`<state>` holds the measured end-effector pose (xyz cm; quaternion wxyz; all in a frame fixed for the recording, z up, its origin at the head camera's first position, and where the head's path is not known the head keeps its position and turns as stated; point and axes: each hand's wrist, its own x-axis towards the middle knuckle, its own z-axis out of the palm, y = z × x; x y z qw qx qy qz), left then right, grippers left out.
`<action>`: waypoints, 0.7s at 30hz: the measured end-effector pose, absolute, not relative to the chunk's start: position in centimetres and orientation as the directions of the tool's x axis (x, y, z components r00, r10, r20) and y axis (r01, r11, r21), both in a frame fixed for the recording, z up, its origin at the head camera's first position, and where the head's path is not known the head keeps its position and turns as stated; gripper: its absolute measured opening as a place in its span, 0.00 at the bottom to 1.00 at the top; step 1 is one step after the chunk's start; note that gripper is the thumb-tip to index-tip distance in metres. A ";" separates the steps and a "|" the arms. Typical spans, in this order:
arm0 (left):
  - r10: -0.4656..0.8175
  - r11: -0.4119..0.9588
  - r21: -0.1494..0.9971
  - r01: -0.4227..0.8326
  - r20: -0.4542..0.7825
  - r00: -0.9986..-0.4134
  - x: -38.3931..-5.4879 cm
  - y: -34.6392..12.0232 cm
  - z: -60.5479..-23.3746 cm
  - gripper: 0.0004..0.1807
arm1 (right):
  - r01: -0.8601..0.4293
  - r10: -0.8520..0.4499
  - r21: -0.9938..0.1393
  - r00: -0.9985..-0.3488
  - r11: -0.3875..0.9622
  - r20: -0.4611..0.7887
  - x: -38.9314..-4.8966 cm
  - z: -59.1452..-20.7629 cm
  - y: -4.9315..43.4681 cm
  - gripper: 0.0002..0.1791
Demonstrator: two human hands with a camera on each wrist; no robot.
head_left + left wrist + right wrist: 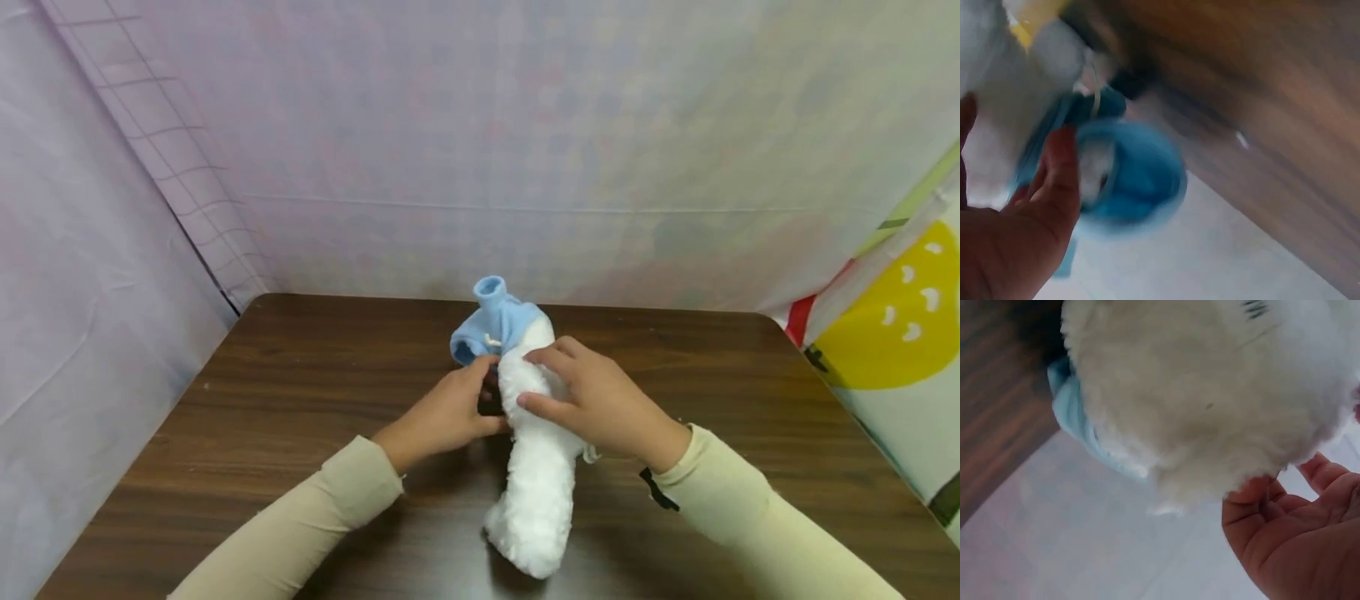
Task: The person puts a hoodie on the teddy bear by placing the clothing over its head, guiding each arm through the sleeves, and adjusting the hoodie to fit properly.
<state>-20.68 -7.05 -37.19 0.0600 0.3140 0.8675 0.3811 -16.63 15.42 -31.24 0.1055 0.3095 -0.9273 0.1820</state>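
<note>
A fluffy white plush toy [538, 475] stretches toward the front of the brown table, a light-blue garment [510, 323] on its far end. The garment has tube-like openings and a short pale cord. On the toy's left side, my left hand [450, 412] holds it between thumb and fingers, fingertips right by the blue cloth. My right hand [600, 404] grips the toy from the right, thumb and fingers spread over the white fur. The right wrist view shows its curled fingers at the edge of the fur [1197, 412]. Blur softens the blue opening [1147, 175] in the left wrist view.
The brown wooden tabletop [300, 375] runs back to a pale checked cloth [525, 150] hanging behind it. Another light cloth [75, 250] hangs on the left. At the right is a cloth with a large yellow print [900, 325].
</note>
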 end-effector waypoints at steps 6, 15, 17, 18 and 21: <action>0.509 0.529 0.656 0.538 0.262 -0.820 -21.7 -9.5 -36.7 0.16 | -0.643 -0.546 -0.228 -0.752 0.731 0.370 -17.2 -33.3 14.0 0.27; 0.512 0.455 0.705 0.544 0.293 -0.807 -21.7 -10.0 -35.3 0.15 | -0.732 -0.585 -0.382 -0.681 0.564 0.440 -17.6 -34.2 13.3 0.14; 0.543 0.475 0.695 0.539 0.250 -0.802 -21.8 -10.2 -35.6 0.15 | -0.730 -0.556 -0.466 -0.683 0.500 0.473 -17.7 -34.1 13.7 0.09; 0.549 0.482 0.692 0.537 0.239 -0.801 -21.8 -10.4 -35.8 0.15 | -0.724 -0.531 -0.496 -0.689 0.479 0.493 -17.7 -34.1 13.9 0.08; 0.542 0.487 0.700 0.522 0.227 -0.809 -21.7 -11.1 -36.6 0.13 | -0.663 -0.438 -0.570 -0.749 0.486 0.497 -17.9 -34.3 14.8 0.07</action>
